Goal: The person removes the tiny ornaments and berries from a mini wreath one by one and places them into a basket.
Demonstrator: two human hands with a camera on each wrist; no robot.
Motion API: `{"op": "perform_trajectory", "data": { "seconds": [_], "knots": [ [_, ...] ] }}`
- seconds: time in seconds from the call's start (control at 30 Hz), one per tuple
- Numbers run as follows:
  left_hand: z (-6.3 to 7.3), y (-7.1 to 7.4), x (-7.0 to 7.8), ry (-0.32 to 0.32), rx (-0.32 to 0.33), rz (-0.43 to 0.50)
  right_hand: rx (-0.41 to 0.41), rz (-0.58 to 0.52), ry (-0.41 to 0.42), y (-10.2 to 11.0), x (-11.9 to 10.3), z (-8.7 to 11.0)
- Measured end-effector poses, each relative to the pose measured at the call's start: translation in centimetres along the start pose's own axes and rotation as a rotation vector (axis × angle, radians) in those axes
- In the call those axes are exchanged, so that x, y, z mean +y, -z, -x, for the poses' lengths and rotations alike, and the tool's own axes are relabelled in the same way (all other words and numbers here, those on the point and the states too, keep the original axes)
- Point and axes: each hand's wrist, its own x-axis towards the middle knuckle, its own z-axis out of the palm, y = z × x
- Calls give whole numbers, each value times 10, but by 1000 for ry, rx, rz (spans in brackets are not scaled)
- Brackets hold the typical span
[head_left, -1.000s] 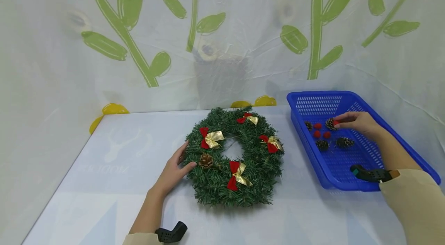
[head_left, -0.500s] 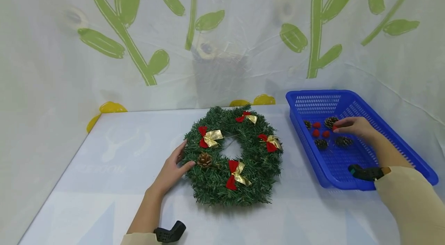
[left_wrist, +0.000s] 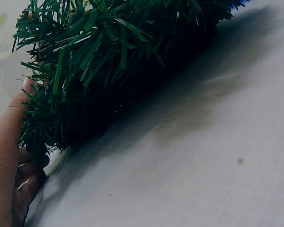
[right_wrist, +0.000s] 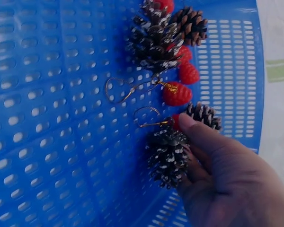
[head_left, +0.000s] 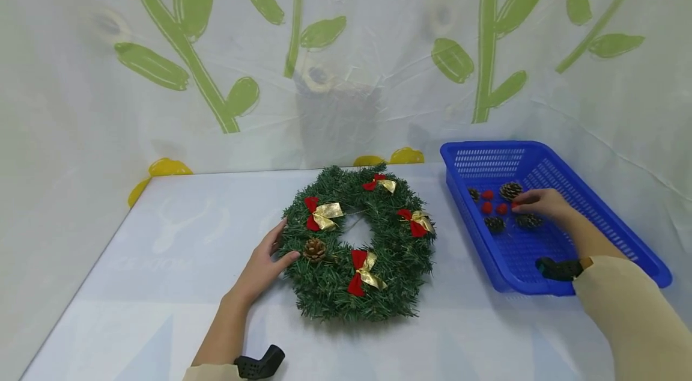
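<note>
A green wreath [head_left: 402, 273] with several red-and-gold bows and a brown pine cone [head_left: 315, 250] lies on the table. My left hand [head_left: 262, 267] holds its left edge, thumb on the upper side; in the left wrist view, the curled fingers [left_wrist: 34, 177] show low beside the greenery. Inside the blue basket [head_left: 489, 258], my right hand [head_left: 551, 208] pinches a small red berry ornament [right_wrist: 176, 122], mostly hidden by the thumb. Directly by those fingertips is a white-tipped pine cone [right_wrist: 168, 153]. Several other red berries [right_wrist: 176, 93] lie close by.
More pine cones [head_left: 510, 190] sit in the basket, some with thin gold loops [right_wrist: 116, 90]. A white curtain [head_left: 378, 56] with printed flowers hangs behind the table, and the white tabletop [head_left: 162, 285] extends left of the wreath.
My right hand has shifted slightly nearer and left within the basket, with the red berry ornament between its fingers. The left hand stays on the wreath. The head view has shifted a little.
</note>
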Motion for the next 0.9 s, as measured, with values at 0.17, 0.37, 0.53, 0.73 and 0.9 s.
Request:
{"op": "perform_trajectory", "data": {
  "seconds": [0.17,0.37,0.53,0.73,0.9],
  "knots": [
    [0,2,0,2,7,2,-18,-29,-13,-3,-2,-3],
    [1,2,-1,-2,9,-4,-26,-39,-8,-4,-2,-4],
    [0,4,-1,-6,16,4,-18,-17,-29,-2,-8,-4],
    [-1,1,-3,-12,9,-2,-3,0,-14,1,-14,1],
    [-1,-1,-2,-13,14,-1,-15,-47,19,6,-18,4]
  ]
}}
